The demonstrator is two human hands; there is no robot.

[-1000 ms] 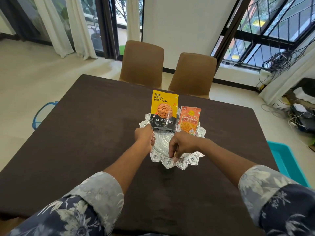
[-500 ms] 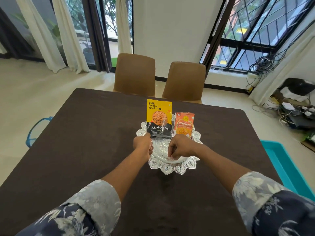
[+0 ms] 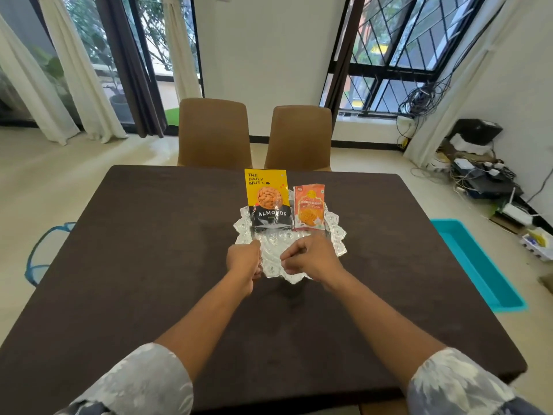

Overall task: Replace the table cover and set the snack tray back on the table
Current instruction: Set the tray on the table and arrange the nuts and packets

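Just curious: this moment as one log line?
snack tray on table cover | almonds packet, orange packet standing on it | left hand grips rim | right hand curled over tray, grip unclear

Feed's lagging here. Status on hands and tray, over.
Left hand grips snack tray at near rim. Right hand curled over tray, grip unclear. Tray down on table cover; almonds packet, orange packet upright. Nothing blocking.

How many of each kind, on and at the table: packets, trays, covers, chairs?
Snack packets: 2, the almonds packet and the orange packet
Snack tray: 1
Table cover: 1
Chairs: 2
Total: 6
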